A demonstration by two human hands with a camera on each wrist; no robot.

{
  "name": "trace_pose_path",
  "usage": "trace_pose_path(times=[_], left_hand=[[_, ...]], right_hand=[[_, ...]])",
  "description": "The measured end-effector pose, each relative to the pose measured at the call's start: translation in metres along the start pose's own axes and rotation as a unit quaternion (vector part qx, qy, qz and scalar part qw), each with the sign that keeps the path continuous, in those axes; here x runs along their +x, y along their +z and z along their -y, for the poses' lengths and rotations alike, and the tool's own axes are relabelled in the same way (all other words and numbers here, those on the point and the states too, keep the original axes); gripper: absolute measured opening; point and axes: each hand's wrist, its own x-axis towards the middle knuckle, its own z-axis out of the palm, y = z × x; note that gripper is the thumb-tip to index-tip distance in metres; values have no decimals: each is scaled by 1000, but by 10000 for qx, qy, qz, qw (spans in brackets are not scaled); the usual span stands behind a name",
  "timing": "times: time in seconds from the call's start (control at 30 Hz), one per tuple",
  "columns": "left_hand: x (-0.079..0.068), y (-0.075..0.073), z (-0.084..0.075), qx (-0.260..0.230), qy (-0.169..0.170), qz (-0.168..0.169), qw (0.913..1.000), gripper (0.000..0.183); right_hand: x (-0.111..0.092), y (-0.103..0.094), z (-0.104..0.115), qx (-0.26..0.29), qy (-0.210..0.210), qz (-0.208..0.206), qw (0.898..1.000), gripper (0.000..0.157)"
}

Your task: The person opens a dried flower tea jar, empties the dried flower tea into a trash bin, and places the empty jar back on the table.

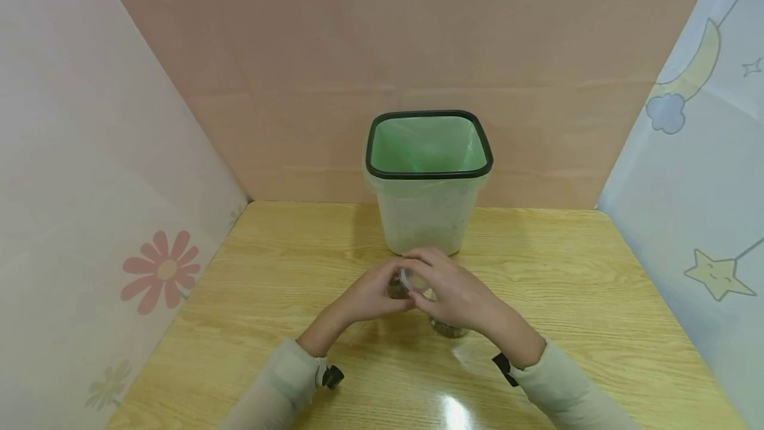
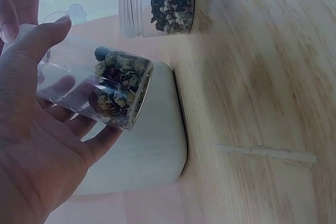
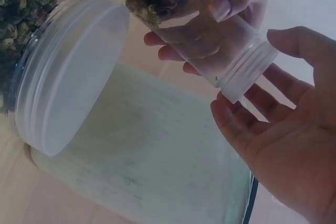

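Note:
My left hand (image 1: 365,297) grips a small clear jar (image 2: 119,86) tilted on its side, thumb on one side and fingers on the other. Dried flowers fill the base end of it. Around the clear screw lid (image 3: 249,71) at the other end, my right hand (image 1: 462,297) has its thumb and fingertips. The lid appears seated on the jar's neck. Beside the right hand, a second, wider jar (image 3: 73,72) of dried flowers stands upright on the table with its whitish lid on; in the head view the right hand hides most of this jar (image 1: 447,330).
Just beyond the hands stands a whitish bin (image 1: 424,217) with a green liner (image 1: 400,141) under a black rim. The wooden table (image 1: 286,244) meets a pinkish back wall, with printed side walls left and right.

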Motion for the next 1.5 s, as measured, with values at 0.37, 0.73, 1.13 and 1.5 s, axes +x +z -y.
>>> trace_pose_path(times=[0.37, 0.73, 1.13, 1.5], left_hand=[[2, 2, 0, 173, 223, -166, 9995, 69], [2, 2, -3, 734, 589, -509, 9943, 79], [1, 2, -5, 1039, 461, -500, 9923, 77], [1, 3, -3, 1506, 549, -641, 9850, 83]], right_hand=[[-2, -2, 2, -146, 700, -86, 9974, 55], [-2, -1, 2, -239, 626, -141, 9977, 52], [0, -2, 1, -32, 104, -42, 9999, 48], [-1, -3, 5, -366, 721, -255, 9964, 54]])
